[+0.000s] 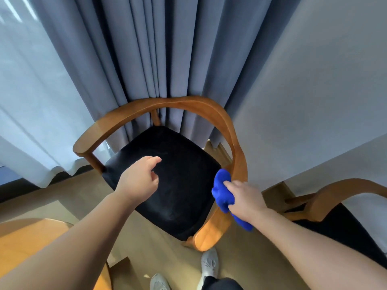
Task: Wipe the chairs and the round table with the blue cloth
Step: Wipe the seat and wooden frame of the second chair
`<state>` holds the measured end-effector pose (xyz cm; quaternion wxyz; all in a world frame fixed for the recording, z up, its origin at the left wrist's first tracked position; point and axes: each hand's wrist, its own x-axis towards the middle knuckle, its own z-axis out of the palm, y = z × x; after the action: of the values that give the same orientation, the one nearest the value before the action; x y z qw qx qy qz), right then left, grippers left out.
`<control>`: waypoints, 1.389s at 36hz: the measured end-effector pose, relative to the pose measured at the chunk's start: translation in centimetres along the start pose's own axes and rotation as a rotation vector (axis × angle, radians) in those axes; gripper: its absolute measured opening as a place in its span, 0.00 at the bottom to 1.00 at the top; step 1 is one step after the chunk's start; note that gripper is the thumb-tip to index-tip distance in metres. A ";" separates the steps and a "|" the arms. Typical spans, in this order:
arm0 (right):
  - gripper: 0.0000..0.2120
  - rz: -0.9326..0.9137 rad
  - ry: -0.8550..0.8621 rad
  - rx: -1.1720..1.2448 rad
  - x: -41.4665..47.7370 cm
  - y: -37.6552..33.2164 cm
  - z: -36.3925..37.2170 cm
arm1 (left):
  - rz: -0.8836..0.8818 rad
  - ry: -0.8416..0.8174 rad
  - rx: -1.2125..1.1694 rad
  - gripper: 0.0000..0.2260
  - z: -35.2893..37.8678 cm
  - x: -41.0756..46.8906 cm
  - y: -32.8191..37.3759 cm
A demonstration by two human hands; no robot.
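A wooden chair (167,104) with a curved arm rail and a black seat (178,176) stands in front of me against the curtain. My right hand (245,197) grips the bunched blue cloth (223,193) and holds it against the inner side of the chair's right arm. My left hand (139,181) hovers over the left part of the black seat with loosely curled fingers and holds nothing. The round wooden table (31,233) shows only as an edge at the lower left. A second chair (343,191) with the same wood and a black seat stands at the right.
Grey-blue curtains (167,59) hang behind the chair, with a sheer white curtain (31,111) at the left. A grey wall (314,80) rises at the right. My grey shoes (209,262) stand on the light wooden floor just below the chair.
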<state>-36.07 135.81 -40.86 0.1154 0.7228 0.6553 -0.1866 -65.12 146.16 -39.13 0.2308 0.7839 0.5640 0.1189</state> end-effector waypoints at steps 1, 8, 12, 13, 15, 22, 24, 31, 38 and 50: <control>0.21 -0.074 0.019 -0.078 1.4 0.2 -0.9 | 0.001 0.003 0.015 0.22 0.1 0.6 -0.2; 0.29 -0.371 0.145 -0.552 15.1 -0.3 -6.3 | -0.038 0.002 0.141 0.23 2.4 7.6 -2.9; 0.25 -0.469 0.170 -0.730 22.2 -0.1 -7.7 | -0.168 0.009 0.182 0.27 2.3 11.2 -6.7; 0.25 -0.496 0.181 -0.773 23.7 0.1 -7.8 | -0.176 0.001 0.213 0.27 2.3 12.0 -7.7; 0.24 -0.545 0.193 -0.857 26.6 0.0 -7.6 | -0.151 -0.017 0.288 0.29 2.8 13.5 -9.5; 0.24 -0.595 0.267 -1.069 35.2 -4.0 -5.5 | -0.067 -0.035 0.402 0.34 6.6 18.1 -14.1; 0.23 -0.614 0.299 -1.099 37.0 -5.3 -4.8 | -0.068 -0.015 0.417 0.35 6.9 19.4 -15.3; 0.24 -0.588 0.353 -1.190 41.4 -8.5 -3.3 | -0.115 0.007 0.482 0.36 6.1 23.4 -18.4; 0.26 -0.446 0.280 -1.340 43.2 -8.5 -2.2 | -0.117 0.069 0.424 0.39 7.3 24.6 -18.8; 0.26 -0.222 0.011 -1.397 37.9 -3.4 -2.6 | -0.072 0.069 0.463 0.41 7.7 24.2 -19.5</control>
<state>-36.44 171.55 -54.18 0.5292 0.4096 0.6921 0.2706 -69.78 172.12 -57.26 0.0295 0.7906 0.6115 0.0046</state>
